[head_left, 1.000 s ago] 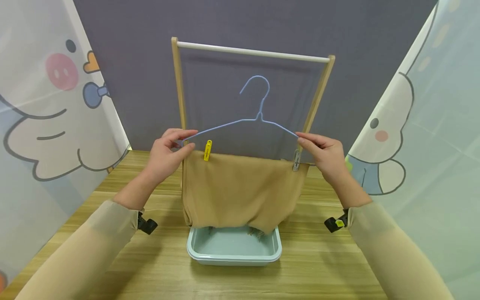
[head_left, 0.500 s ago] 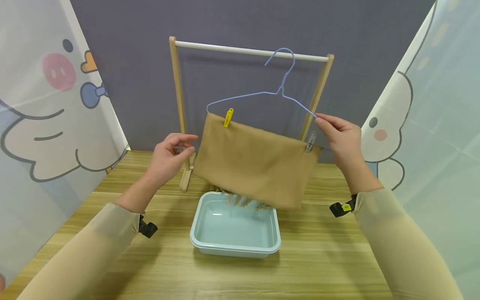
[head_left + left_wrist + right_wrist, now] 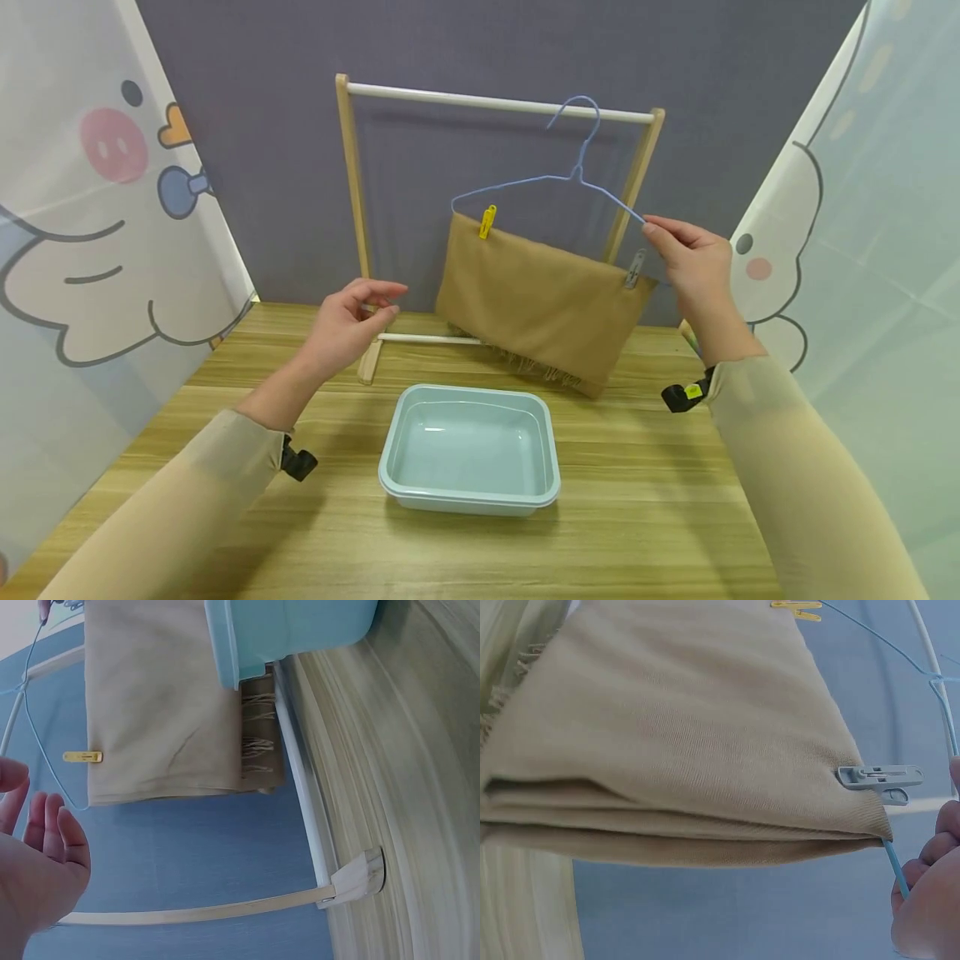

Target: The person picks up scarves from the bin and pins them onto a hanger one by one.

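A blue wire hanger is tilted in the head view, its right end lower. My right hand pinches its right arm between thumb and fingers. From the hanger hangs a folded tan cloth with fringes. A yellow clothespin grips the cloth near its left corner, a grey clothespin near its right. The hook overlaps the rack's white rail; whether they touch I cannot tell. My left hand is held in the air left of the cloth, fingers loosely bent, holding nothing.
A wooden rack stands at the back of the table, its lower bar behind the cloth. In front of it sits a pale blue-green basin. A dark cloth backdrop and printed curtains enclose the table.
My left hand let go of the hanger's left arm. My right hand lifted the hanger and cloth up and rightward, toward the rail, and the cloth no longer covers the basin's back edge.
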Demonstrator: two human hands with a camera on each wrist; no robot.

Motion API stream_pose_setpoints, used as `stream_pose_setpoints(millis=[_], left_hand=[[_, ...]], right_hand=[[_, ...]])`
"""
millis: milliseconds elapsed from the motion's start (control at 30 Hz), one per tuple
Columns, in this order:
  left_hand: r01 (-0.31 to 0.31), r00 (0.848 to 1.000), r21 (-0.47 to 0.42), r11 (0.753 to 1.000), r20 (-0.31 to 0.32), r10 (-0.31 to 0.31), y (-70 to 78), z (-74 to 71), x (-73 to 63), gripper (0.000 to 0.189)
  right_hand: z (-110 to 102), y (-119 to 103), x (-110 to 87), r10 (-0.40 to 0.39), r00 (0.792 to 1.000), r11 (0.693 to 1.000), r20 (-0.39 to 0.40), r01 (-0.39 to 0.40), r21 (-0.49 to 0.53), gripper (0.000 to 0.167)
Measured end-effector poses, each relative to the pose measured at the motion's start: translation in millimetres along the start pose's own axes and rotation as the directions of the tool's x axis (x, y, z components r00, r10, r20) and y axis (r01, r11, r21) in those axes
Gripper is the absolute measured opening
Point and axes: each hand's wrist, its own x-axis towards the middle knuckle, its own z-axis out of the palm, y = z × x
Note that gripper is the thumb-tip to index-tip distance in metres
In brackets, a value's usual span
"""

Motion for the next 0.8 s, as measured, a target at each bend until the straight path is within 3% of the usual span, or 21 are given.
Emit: stream_pose_setpoints(millis=[400,800], left_hand=[[0.03,0.998,0.003,1.0,0.051,-0.03,-3.1,4.7,-1.4,0.028],[0.04,0.996,0.013,0.999,0.077,-0.041,-3.0,7.4,-2.9,0.028]], right_hand=[[-14.2,-12.2,22.3,0.027,0.995,0.999,-0.093,-0.024,0.033,0.011],[-19.6,-7.6,29.8,0.064,0.993,0.998,-0.097,-0.065,-0.009,0.014]])
